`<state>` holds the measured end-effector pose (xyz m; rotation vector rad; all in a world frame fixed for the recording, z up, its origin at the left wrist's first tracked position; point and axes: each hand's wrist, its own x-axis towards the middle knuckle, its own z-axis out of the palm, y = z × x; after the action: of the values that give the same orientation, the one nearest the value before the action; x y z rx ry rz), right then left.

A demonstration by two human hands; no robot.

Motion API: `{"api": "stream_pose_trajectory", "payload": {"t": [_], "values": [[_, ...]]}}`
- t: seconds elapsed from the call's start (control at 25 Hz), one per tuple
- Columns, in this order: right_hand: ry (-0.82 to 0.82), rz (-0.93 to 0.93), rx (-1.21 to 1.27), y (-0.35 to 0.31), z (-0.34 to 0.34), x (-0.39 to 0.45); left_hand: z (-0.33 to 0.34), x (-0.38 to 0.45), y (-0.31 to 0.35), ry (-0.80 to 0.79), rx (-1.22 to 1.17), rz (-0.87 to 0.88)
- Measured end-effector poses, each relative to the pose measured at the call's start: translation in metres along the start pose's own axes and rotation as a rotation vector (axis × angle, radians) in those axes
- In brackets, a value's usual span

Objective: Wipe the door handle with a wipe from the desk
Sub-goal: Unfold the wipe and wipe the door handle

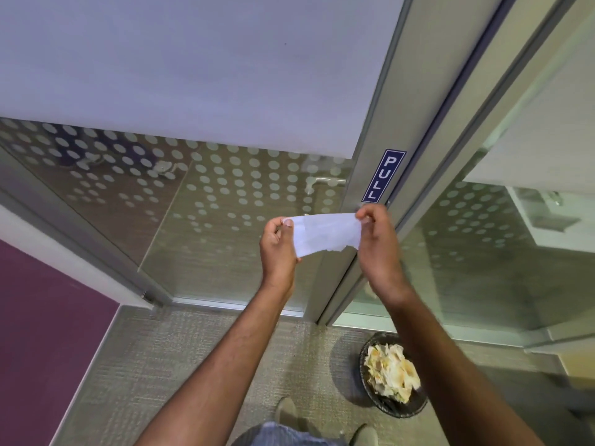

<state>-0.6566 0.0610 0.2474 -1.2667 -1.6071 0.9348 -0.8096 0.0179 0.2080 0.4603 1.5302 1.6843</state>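
Frosted glass door (193,75) with a dotted lower band fills the upper left of the view, set in a grey metal frame (383,117) that carries a blue sign (383,176) reading "PULL"; a second glazed panel (476,252) lies to the right. Both bare forearms reach forward from the bottom edge. Left hand (277,246) pinches the left end of a white wipe (325,232) between thumb and fingers; right hand (376,243) pinches the right end, so that the wipe is stretched flat between the two hands, in the air in front of the door frame and just below the sign. Through the glass, a pale lever-shaped door handle (325,181) shows faintly above the wipe, apart from it; the right hand covers the frame where the near-side handle might sit, so that one cannot be told. Below, grey carpet (180,355) covers the floor, and a dark round bin (394,375) holding crumpled pale paper stands near the foot of the frame
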Motion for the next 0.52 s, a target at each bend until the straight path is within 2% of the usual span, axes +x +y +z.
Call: {"api": "stream_pose_trajectory", "payload": {"t": [0.16, 0.28, 0.36, 0.4, 0.52], "values": [[-0.089, -0.073, -0.402, -0.010, 0.011, 0.023, 0.005, 0.032, -0.011, 0.017, 0.037, 0.006], [0.000, -0.126, -0.846, -0.011, 0.028, 0.016, 0.005, 0.046, -0.025, 0.011, 0.071, -0.017], [0.065, -0.182, -0.940, -0.018, 0.042, 0.004, 0.004, 0.051, -0.029, -0.002, 0.123, 0.006], [0.043, -0.190, -0.956, -0.024, 0.052, 0.000, 0.003, 0.053, -0.030, 0.002, 0.165, 0.027], [-0.121, 0.002, -1.068, -0.035, 0.086, 0.007, -0.003, 0.053, -0.023, 0.030, 0.352, 0.160]]}}
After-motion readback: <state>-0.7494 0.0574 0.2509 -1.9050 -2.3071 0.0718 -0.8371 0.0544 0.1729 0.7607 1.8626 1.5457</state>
